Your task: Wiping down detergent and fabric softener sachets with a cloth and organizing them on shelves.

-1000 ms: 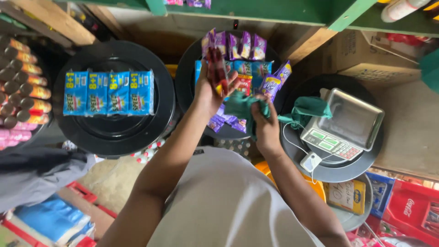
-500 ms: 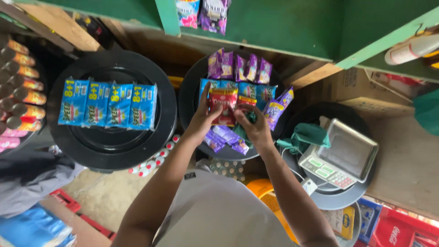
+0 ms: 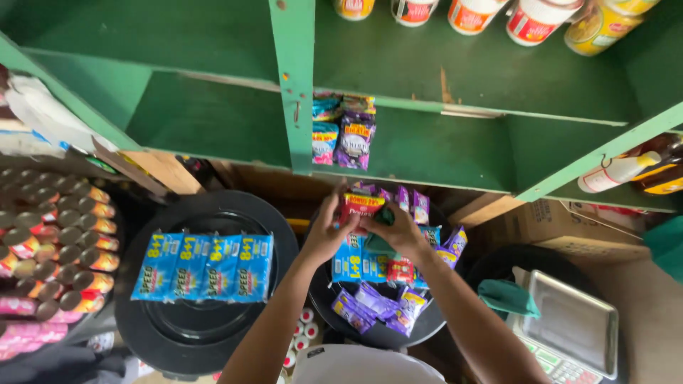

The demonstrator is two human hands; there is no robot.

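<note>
Both my hands are raised over a black round lid (image 3: 427,328) covered with snack and sachet packets. My left hand (image 3: 329,229) and my right hand (image 3: 395,229) together grip a strip of red packets (image 3: 361,204) at its top. The rest of the strip (image 3: 400,270) hangs down between my hands. Below it lie blue packets (image 3: 350,262) and purple sachets (image 3: 373,304). More purple packets (image 3: 415,205) stand behind my fingers.
A green wooden shelf (image 3: 455,135) has hanging sachets (image 3: 344,131) on its post and jars (image 3: 538,17) on top. A second black lid (image 3: 206,323) carries blue packets (image 3: 203,267). Canned goods (image 3: 53,245) lie at left. A digital scale (image 3: 569,334) with a green cloth (image 3: 508,296) sits at right.
My view has tilted up, showing the shelf and jars. Both hands have lifted the red packet strip higher, closer to the shelf edge.
</note>
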